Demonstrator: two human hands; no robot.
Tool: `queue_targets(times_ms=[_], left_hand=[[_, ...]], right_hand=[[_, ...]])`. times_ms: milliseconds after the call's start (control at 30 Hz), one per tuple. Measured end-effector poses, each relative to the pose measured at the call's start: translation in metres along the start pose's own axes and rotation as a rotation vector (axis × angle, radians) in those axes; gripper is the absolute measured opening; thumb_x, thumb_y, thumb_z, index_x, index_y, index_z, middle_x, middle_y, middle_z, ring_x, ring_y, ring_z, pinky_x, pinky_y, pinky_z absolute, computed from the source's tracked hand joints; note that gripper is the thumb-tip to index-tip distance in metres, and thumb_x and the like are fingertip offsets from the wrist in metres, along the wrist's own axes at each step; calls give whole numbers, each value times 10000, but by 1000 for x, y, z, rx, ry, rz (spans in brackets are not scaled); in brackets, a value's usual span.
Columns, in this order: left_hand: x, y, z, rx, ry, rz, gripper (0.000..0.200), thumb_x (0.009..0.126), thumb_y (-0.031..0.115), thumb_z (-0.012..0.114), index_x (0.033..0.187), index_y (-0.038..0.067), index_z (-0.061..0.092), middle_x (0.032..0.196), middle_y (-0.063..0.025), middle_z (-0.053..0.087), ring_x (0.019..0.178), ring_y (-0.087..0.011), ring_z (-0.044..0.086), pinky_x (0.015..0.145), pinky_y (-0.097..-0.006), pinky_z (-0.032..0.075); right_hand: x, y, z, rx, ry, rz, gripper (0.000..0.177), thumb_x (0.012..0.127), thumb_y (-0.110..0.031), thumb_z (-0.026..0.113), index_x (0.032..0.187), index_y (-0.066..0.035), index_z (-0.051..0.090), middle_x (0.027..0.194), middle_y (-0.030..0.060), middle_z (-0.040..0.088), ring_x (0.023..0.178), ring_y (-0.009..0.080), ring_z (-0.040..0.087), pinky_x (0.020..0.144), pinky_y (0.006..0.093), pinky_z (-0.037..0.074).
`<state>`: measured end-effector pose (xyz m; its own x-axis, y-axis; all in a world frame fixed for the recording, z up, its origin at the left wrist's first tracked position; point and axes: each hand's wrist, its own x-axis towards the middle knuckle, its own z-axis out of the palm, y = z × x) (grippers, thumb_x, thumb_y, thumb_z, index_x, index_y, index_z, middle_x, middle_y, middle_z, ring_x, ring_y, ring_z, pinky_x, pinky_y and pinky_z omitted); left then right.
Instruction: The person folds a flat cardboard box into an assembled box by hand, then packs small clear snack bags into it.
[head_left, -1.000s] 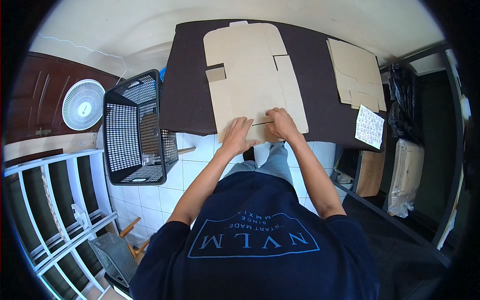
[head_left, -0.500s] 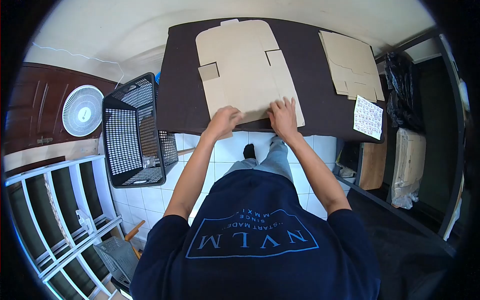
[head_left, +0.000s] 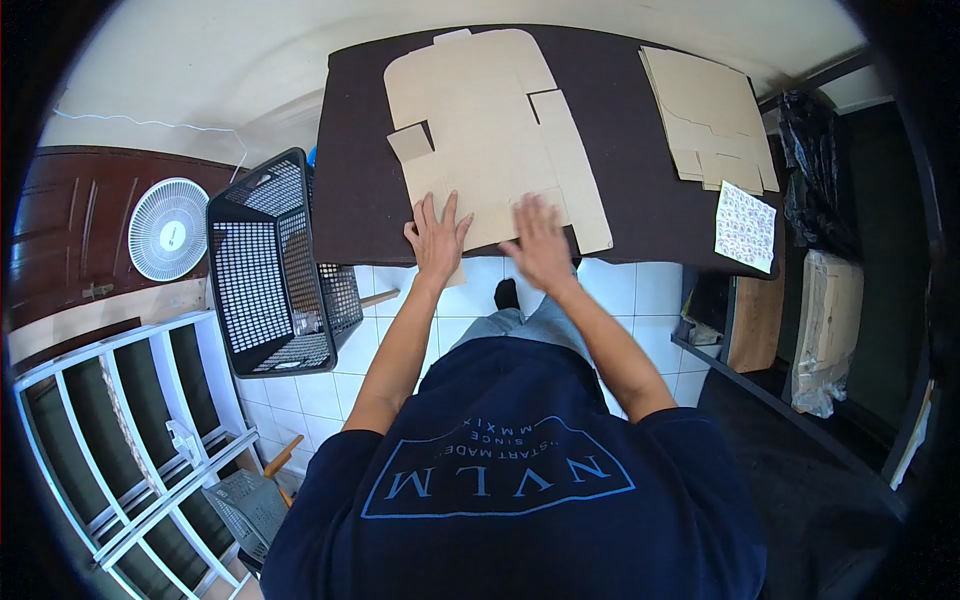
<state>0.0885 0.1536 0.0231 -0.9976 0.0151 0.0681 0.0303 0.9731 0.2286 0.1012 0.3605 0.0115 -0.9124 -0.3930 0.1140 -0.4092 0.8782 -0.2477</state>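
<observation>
Lying flat: a die-cut cardboard blank (head_left: 490,120) is spread unfolded on the dark tabletop (head_left: 640,190). Its long axis runs away from the person, and its near end sits at the tabletop's near edge, with one small flap poking past that edge.
Left hand (head_left: 437,243): palm down on the blank's near left corner, fingers straight and spread. The grip is fully open and has hold of nothing; it only presses.
Right hand (head_left: 540,250): blurred, near the left, palm down over the blank's near edge. The fingers look stretched out, so the grip reads as open and empty. Whether it touches the card I cannot tell.
Handling: probably very light, stiff across each panel but ready to bend at the scored lines and slots. The smooth sheet would likely slide on the tabletop under a sideways push, and a hard pinch could crease it.
Where to take hold: likely best at the near edge, where the overhanging flap lets a thumb get underneath, or at a side flap's free edge.
Right of the blank: a stack of blanks (head_left: 710,110), well apart, with a sticker sheet (head_left: 746,227) near the tabletop's corner.
Left of the tabletop: a black basket (head_left: 265,270) on the tiled floor (head_left: 640,290), with a white fan (head_left: 168,230) beyond it.
</observation>
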Motion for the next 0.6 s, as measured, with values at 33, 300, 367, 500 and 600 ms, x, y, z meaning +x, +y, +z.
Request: queue_targets(times_ms=[33, 300, 367, 500, 600], left_hand=[[-3, 0, 0, 9, -2, -2, 532, 964, 433, 503, 1432, 184, 452, 1445, -240, 334, 1337, -367, 276, 980, -577, 251], [-1, -2, 8, -13, 14, -11, 543, 956, 437, 510, 1435, 189, 449, 1452, -229, 342, 1349, -381, 261, 986, -599, 243], [-4, -1, 7, -21, 25, -7, 545, 952, 433, 521, 1434, 189, 450, 1452, -230, 342, 1348, -381, 265, 986, -600, 243], [-5, 11, -14, -105, 97, 40, 395, 936, 398, 564, 1230, 138, 616, 1385, -223, 419, 1320, -379, 315, 983, -580, 257], [-10, 18, -40, -329, 59, 95, 297, 920, 363, 599, 954, 94, 719, 1218, -177, 561, 1234, -336, 429, 986, -542, 275]], right_hand=[[-1, 17, -5, -52, 6, 38, 750, 957, -519, 433, 1466, 20, 320, 1543, 254, 239, 1449, 381, 192, 1171, 544, 120], [2, -10, 0, -99, -23, 235, 808, 956, -560, 397, 1470, 53, 287, 1541, 265, 238, 1441, 424, 184, 1167, 551, 114], [-3, -22, 1, -78, 20, 190, 787, 962, -544, 395, 1454, 65, 314, 1526, 264, 276, 1431, 429, 207, 1168, 545, 124], [1, 0, -31, 131, 86, -6, 519, 973, -422, 450, 1165, 33, 613, 1299, 257, 543, 1270, 448, 444, 1079, 522, 322], [1, 37, -71, 408, 305, 346, 309, 921, -266, 568, 822, 11, 664, 887, 211, 658, 910, 408, 614, 834, 476, 463]])
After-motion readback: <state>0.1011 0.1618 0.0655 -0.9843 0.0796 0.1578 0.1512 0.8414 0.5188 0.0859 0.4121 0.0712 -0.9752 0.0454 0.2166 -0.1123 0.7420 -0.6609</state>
